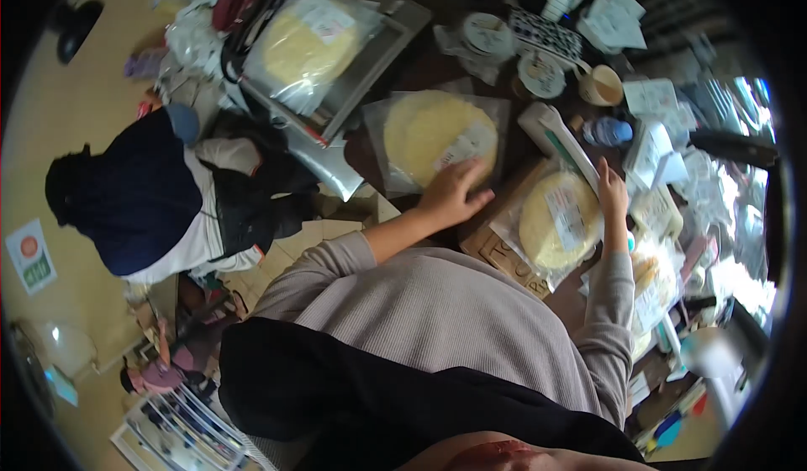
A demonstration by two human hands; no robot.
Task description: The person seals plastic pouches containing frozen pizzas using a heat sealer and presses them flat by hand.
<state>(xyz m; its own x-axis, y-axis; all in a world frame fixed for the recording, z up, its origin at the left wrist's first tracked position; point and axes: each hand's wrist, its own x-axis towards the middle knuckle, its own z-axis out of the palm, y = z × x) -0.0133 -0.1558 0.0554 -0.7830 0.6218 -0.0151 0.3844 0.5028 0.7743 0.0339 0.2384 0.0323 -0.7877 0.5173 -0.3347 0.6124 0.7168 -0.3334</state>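
My left hand (pixel 454 195) lies with its fingers spread at the lower edge of a clear bag of round, pale yellow flatbreads (pixel 424 130) bearing a white label. Its fingertips seem to touch the bag. On the right, my right hand (pixel 613 192) is closed on the near end of the long white arm of a bag sealer (pixel 565 139). Right beside that arm, another labelled bag of flatbreads (pixel 542 223) rests on a cardboard box (pixel 496 248) with black handwriting. The bag's far edge meets the sealer, but whether it is between the jaws I cannot tell.
A metal tray (pixel 374 63) holds more bagged flatbreads (pixel 303 50) at the upper left. Behind the sealer stand a cup (pixel 600 86), round lidded tubs (pixel 540 76) and papers (pixel 614 21). A person in a dark top (pixel 147 193) is close on the left; another person (pixel 164 374) is farther off.
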